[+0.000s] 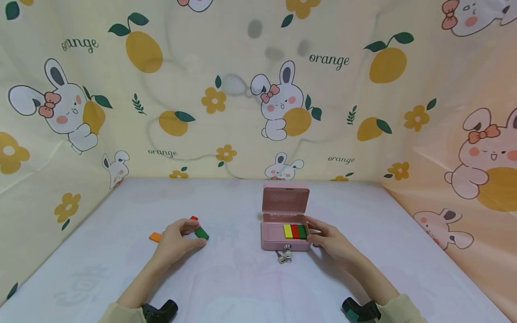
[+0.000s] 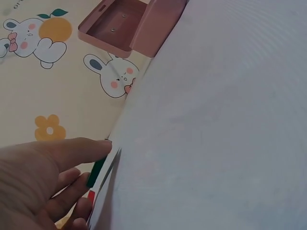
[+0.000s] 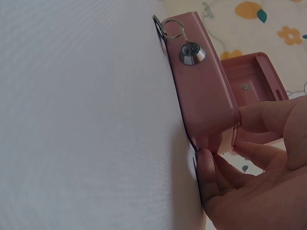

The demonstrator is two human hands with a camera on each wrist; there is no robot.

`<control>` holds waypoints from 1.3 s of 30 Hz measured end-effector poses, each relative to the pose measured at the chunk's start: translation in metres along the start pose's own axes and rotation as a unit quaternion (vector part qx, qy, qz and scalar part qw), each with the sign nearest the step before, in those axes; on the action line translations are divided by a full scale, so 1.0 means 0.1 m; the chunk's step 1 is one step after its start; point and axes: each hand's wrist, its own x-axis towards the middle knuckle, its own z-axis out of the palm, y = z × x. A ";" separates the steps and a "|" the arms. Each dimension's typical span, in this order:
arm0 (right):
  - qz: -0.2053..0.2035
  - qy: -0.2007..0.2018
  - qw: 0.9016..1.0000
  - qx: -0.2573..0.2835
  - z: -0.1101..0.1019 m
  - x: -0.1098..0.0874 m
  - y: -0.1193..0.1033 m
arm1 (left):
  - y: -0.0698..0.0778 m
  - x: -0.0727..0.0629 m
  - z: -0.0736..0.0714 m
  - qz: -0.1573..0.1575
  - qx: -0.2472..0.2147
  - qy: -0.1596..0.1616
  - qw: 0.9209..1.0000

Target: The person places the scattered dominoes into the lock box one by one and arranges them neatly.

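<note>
My left hand [image 1: 174,241] pinches a green block [image 1: 201,233] between thumb and fingers, low over the table. A red block [image 1: 194,218] shows just behind these fingers, and an orange block [image 1: 155,237] lies to the hand's left. In the left wrist view the thumb meets one end of the green block [image 2: 97,171]. The pink cash box [image 1: 270,245] stands with its lid [image 1: 285,200] raised. Inside, a yellow block [image 1: 287,231], a red one and a green one lie side by side at the right. My right hand [image 1: 328,237] grips the box's right side, fingers at the rim.
Keys [image 1: 281,257] on a ring hang from the lock [image 3: 192,53] at the box's front. White cloth [image 1: 234,287] covers the table. A patterned curtain [image 1: 226,54] closes off the back and both sides.
</note>
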 end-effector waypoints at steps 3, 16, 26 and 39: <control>-0.001 0.001 1.000 -0.001 0.00 0.00 0.00 | -0.01 -0.01 -0.01 0.015 -0.011 0.006 1.000; 0.012 0.002 1.000 -0.009 0.01 0.02 0.00 | -0.06 -0.05 -0.07 0.043 -0.051 0.026 0.997; -0.001 -0.001 1.000 -0.007 0.00 0.00 -0.01 | -0.01 -0.07 -0.07 0.033 -0.088 0.020 0.995; 0.010 0.008 1.000 -0.021 0.00 0.02 0.00 | 0.01 -0.08 -0.07 0.030 -0.094 0.021 0.995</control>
